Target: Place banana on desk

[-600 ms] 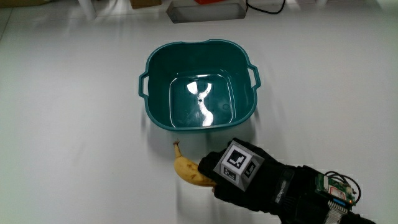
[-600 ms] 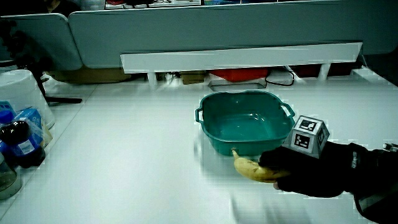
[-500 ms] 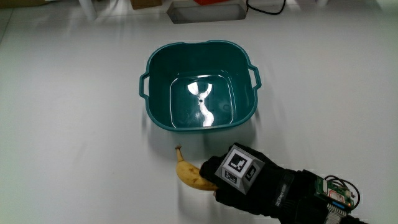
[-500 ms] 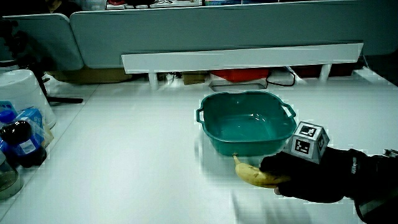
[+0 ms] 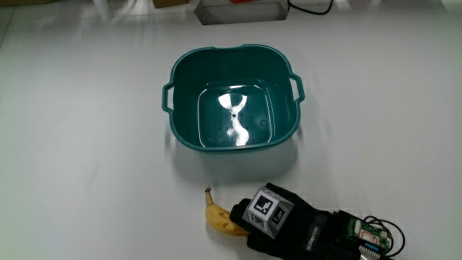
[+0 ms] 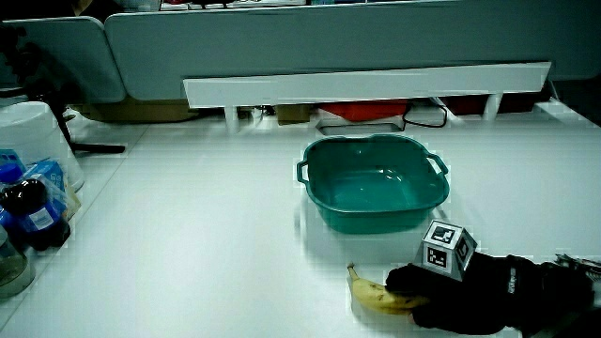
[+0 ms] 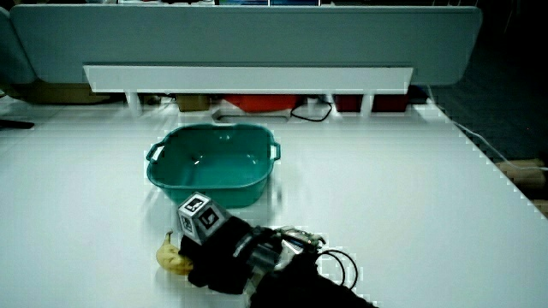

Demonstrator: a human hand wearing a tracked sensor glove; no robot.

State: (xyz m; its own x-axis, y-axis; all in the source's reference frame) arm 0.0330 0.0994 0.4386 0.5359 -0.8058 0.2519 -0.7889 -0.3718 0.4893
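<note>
Hand: your gloved hand [image 5: 278, 220] is closed around one end of the banana [image 5: 219, 217]; the fingers are wrapped over the fruit, and the patterned cube [image 5: 264, 209] on the back of the hand faces up.

Banana position: it is nearer to you than the teal tub [image 5: 232, 98] and well clear of the tub; in a side view the banana [image 6: 374, 292] appears to rest on the white desk [image 5: 86, 159] or just above it; you cannot confirm contact from these views.

Long axis: the banana lies roughly flat along the desk; its stem tip [image 5: 208, 191] points toward the tub; the opposite end is hidden inside your grip.

Governing relation: the free stem end projects out of the hand toward the tub, so judge the release as a simple opening of the fingers with the hand drawn back toward you, along the axis and away from the stem.

Task state: judged as the final step; banana out of the tub, release not yet made.

Risk: a curved fruit may roll slightly on release; open the fingers evenly.
</note>
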